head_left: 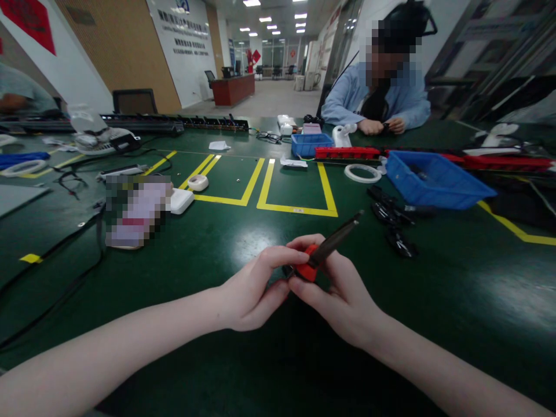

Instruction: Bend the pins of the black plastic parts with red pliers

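Note:
Above the near part of the green table, both hands meet on one small red and black object (308,267) with a long, dark, blade-like part slanting up to the right. Its exact kind does not show. My left hand (259,284) pinches its left side, forefinger on top and thumb below, by a small black end. From the right, my right hand (345,292) is closed around the red body, thumb underneath and fingers behind. The fingers hide part of the object. Several glossy black pieces (393,223) lie beyond my right hand.
A blue bin (438,182) stands at right, a smaller blue bin (310,145) farther back. A phone (141,211), a white case (180,201) and a tape roll (198,183) lie at left, near black cables (61,240). Across the table a person (377,92) handles something small.

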### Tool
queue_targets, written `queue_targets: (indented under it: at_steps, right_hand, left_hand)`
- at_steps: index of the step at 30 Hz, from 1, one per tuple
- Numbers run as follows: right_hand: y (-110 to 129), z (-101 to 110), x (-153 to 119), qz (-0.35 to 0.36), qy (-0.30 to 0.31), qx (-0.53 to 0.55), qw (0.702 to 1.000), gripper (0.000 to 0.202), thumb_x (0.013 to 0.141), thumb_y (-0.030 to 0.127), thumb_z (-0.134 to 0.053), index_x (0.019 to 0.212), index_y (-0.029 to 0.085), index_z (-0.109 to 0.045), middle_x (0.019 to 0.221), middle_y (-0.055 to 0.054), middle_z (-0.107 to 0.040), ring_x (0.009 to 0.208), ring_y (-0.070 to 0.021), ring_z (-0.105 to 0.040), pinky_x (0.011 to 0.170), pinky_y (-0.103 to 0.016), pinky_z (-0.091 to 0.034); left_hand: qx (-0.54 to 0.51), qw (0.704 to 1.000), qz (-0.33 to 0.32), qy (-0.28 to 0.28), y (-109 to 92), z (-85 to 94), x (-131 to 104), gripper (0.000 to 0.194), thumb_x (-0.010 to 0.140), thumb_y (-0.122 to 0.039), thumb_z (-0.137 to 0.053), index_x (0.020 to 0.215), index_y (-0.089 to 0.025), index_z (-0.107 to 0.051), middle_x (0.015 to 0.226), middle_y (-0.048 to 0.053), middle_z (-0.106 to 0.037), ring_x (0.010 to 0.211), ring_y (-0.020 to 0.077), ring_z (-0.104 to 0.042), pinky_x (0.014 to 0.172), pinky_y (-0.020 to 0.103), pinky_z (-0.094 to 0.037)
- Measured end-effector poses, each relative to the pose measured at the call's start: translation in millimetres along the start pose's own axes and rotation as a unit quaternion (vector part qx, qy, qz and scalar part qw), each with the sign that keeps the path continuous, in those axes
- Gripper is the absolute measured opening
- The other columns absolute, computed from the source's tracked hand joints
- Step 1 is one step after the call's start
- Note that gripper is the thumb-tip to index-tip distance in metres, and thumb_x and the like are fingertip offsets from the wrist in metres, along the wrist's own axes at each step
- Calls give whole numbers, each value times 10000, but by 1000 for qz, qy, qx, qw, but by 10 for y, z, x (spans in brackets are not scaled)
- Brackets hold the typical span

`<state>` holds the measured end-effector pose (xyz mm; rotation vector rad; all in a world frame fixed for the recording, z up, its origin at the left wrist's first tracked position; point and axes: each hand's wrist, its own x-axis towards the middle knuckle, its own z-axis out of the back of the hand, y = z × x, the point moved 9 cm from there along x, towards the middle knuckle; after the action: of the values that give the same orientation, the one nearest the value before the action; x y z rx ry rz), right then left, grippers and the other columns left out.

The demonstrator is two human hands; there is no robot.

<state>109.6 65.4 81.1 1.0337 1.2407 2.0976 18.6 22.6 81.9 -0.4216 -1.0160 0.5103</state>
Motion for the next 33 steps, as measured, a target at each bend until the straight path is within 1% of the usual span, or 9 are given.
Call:
queue_targets:
  at_steps: [4, 7, 9, 11, 14, 16, 19, 26, 33]
  right_hand:
    - [8, 216, 7, -11, -66, 60, 996, 220, 837, 324, -647, 1025, 236, -572, 880, -12, -648, 781, -181, -638, 649, -300, -548]
    - [-48, 561, 33, -49, -130, 80, 987, 188, 850, 346, -604, 998, 231, -589, 860, -22, -665, 787, -203, -659, 673, -344, -564]
    - [-77, 812, 26, -70, -147, 49, 985, 177, 846, 366, -591, 956, 228, -598, 830, -23, -656, 766, -219, -664, 665, -369, -564]
    - [-118, 1040, -37, -96, -147, -22, 984, 179, 842, 379, -578, 942, 230, -585, 811, -24, -649, 755, -232, -668, 654, -380, -557]
    - [-193, 1258, -229, -129, -115, -240, 955, 249, 803, 419, -632, 948, 232, -557, 821, -40, -665, 725, -248, -657, 612, -374, -523]
    - [-260, 1277, -358, -133, -72, -355, 923, 271, 771, 434, -662, 912, 234, -547, 802, -42, -667, 670, -246, -640, 569, -363, -492]
    - [-357, 1220, -464, -126, -23, -424, 897, 248, 788, 416, -627, 931, 225, -558, 825, -55, -654, 702, -250, -636, 588, -368, -491]
    - [-396, 1056, -372, -53, 5, -464, 884, 215, 781, 335, -605, 932, 190, -557, 900, -88, -622, 801, -255, -619, 681, -386, -509]
    - [-513, 972, -453, -43, 67, -464, 882, 236, 778, 307, -611, 977, 179, -594, 936, -85, -631, 848, -250, -614, 730, -389, -522]
  left_hand:
    - [34, 998, -44, -5, -88, 17, -18, 583, 914, -143, -528, 1453, -190, -312, 1275, 132, -570, 1173, 232, -579, 989, 367, -506]
    - [103, 994, -22, 4, -38, 28, 0, 462, 922, -97, -498, 1369, -183, -420, 1239, 121, -595, 1149, 211, -590, 943, 342, -513]
    - [160, 985, 4, 58, 31, -61, 13, 340, 942, -111, -480, 1275, -176, -500, 1230, 111, -616, 1119, 207, -609, 876, 329, -518]
    - [202, 969, 9, 141, 79, -221, -3, 280, 964, -151, -470, 1236, -170, -534, 1254, 97, -628, 1060, 197, -635, 797, 310, -507]
    - [243, 941, -5, 237, 106, -431, -58, 324, 987, -210, -458, 1304, -170, -512, 1335, 79, -607, 979, 179, -648, 735, 302, -482]
    - [254, 931, -6, 263, 120, -492, -76, 360, 994, -230, -450, 1348, -178, -488, 1374, 65, -586, 986, 179, -638, 745, 305, -476]
    - [248, 927, 6, 282, 149, -521, -83, 370, 999, -243, -443, 1362, -189, -487, 1382, 52, -583, 1034, 181, -619, 767, 300, -474]
    - [241, 931, -3, 274, 136, -487, -85, 343, 985, -222, -478, 1323, -185, -525, 1317, 47, -626, 1020, 173, -624, 749, 302, -454]
    - [221, 947, -29, 231, 65, -405, -74, 221, 959, -192, -530, 1158, -187, -626, 1116, 18, -720, 874, 149, -641, 696, 307, -423]
